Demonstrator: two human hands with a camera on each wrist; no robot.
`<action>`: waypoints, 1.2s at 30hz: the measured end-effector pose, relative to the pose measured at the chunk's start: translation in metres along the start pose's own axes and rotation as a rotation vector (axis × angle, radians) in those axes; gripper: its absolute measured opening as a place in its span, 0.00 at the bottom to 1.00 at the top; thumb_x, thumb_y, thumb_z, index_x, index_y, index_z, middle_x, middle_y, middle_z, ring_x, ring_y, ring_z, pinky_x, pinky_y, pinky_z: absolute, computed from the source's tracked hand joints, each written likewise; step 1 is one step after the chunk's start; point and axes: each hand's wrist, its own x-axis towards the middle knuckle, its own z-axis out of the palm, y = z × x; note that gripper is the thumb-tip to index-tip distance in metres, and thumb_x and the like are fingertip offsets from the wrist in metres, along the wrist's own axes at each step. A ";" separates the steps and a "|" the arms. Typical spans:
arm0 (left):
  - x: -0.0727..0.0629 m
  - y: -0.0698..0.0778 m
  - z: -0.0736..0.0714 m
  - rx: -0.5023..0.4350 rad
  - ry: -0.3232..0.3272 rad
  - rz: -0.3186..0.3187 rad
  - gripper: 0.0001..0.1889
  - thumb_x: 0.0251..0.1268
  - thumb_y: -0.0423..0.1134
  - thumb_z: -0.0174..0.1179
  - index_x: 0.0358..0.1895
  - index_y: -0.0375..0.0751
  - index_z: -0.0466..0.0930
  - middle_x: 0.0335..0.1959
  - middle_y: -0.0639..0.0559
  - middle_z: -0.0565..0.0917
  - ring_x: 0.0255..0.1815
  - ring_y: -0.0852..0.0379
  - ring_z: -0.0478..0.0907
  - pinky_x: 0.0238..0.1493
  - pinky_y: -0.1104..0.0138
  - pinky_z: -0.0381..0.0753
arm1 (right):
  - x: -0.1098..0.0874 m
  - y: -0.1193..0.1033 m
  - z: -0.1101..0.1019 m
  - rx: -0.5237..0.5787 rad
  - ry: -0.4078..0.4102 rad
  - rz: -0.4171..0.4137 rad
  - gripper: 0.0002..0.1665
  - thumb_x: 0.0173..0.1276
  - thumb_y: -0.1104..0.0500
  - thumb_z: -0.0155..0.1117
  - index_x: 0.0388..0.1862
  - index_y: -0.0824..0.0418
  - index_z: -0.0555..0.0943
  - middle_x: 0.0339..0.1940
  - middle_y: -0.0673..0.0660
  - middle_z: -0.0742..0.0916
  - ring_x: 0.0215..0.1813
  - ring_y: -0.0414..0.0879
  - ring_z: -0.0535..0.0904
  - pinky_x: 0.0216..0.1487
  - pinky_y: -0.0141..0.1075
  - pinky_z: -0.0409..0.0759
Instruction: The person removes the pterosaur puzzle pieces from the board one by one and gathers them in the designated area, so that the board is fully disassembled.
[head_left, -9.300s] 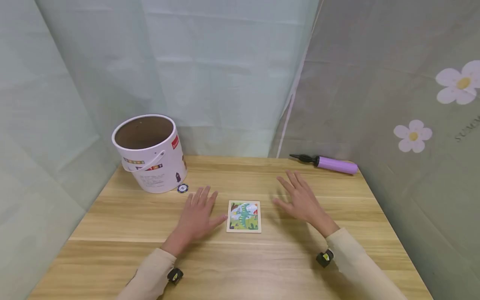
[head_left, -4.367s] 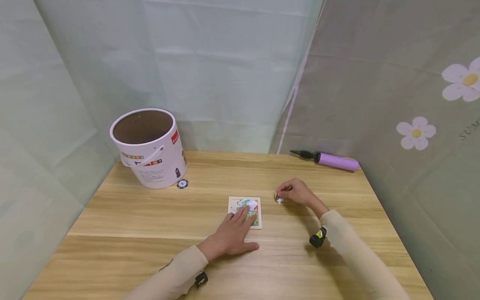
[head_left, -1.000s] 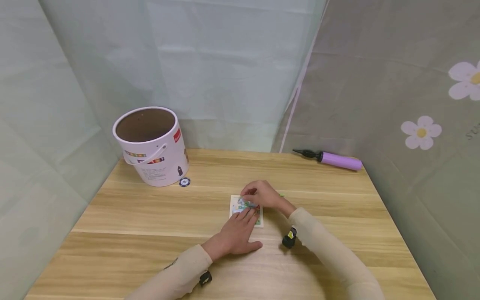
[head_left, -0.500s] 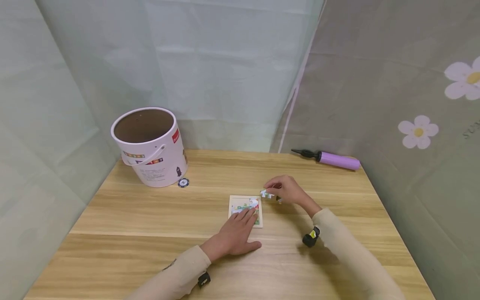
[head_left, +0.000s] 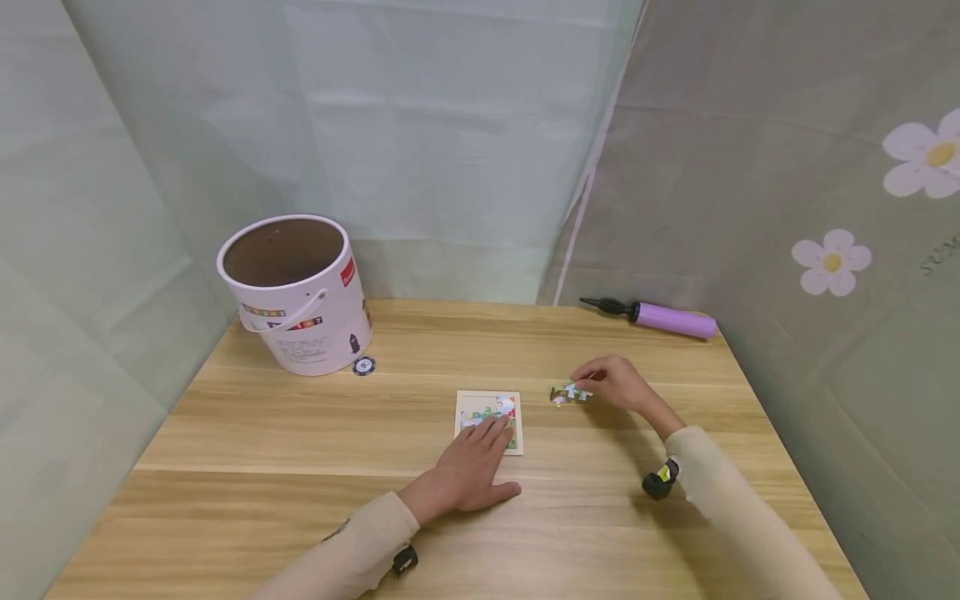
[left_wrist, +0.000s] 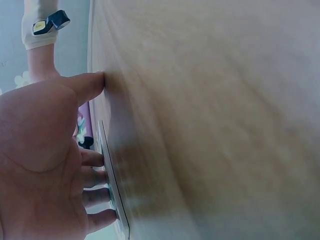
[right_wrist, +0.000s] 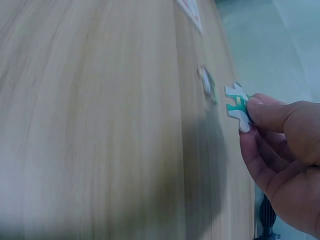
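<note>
In the head view a small square jigsaw puzzle board [head_left: 472, 403] lies mid-table, its upper left part bare wood. Colourful pieces fill much of the rest. My left hand [head_left: 468, 471] rests on its lower part with straight fingers, covering some of the picture. Seen from the left wrist, the fingertips [left_wrist: 102, 217] press on the thin board. My right hand [head_left: 618, 385] pinches a white and green jigsaw piece [right_wrist: 237, 107] between thumb and fingers, raised above the table in the right wrist view. Beside it a loose jigsaw piece [head_left: 558, 396] lies right of the board.
A white bucket [head_left: 315, 333] with a handle stands at the back left, a poker chip [head_left: 364, 366] at its foot. A purple hand pump [head_left: 675, 320] lies along the back right edge. Curtains [head_left: 450, 167] hang behind the table.
The puzzle was whole 9.3 s ago, with both hands off it. Since a second ago my right hand has drawn a piece off the board and carried it right. My left hand stays put.
</note>
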 end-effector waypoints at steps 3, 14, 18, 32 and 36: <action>0.000 0.000 0.000 0.009 -0.003 0.000 0.45 0.73 0.67 0.50 0.80 0.37 0.58 0.82 0.42 0.56 0.82 0.45 0.55 0.78 0.51 0.59 | -0.003 0.004 -0.002 -0.003 -0.008 0.012 0.06 0.66 0.62 0.73 0.41 0.61 0.91 0.36 0.54 0.92 0.37 0.44 0.85 0.41 0.35 0.82; -0.001 0.001 -0.001 0.020 -0.005 0.001 0.45 0.73 0.67 0.50 0.80 0.36 0.58 0.82 0.42 0.56 0.82 0.44 0.54 0.78 0.51 0.59 | -0.004 0.014 -0.002 0.016 -0.065 0.033 0.05 0.66 0.64 0.73 0.39 0.62 0.91 0.38 0.55 0.92 0.35 0.40 0.83 0.38 0.30 0.81; -0.001 0.001 -0.002 0.018 -0.009 -0.002 0.45 0.73 0.67 0.50 0.80 0.36 0.57 0.83 0.42 0.56 0.82 0.44 0.54 0.78 0.51 0.59 | -0.002 0.017 0.001 0.001 -0.065 0.022 0.04 0.66 0.66 0.72 0.38 0.61 0.91 0.38 0.55 0.92 0.37 0.39 0.83 0.40 0.31 0.80; -0.003 0.002 0.000 -0.011 0.027 0.002 0.44 0.73 0.65 0.52 0.79 0.35 0.59 0.82 0.40 0.56 0.82 0.43 0.54 0.78 0.50 0.59 | 0.006 0.001 -0.004 -0.032 0.001 -0.028 0.06 0.67 0.65 0.71 0.42 0.63 0.90 0.37 0.56 0.91 0.39 0.47 0.85 0.43 0.38 0.82; -0.005 0.003 0.001 -0.032 0.059 0.000 0.43 0.73 0.64 0.54 0.78 0.34 0.61 0.80 0.37 0.58 0.81 0.41 0.56 0.78 0.51 0.59 | 0.011 -0.015 0.002 -0.011 -0.027 -0.067 0.08 0.68 0.65 0.70 0.45 0.64 0.90 0.40 0.56 0.91 0.41 0.46 0.86 0.44 0.39 0.83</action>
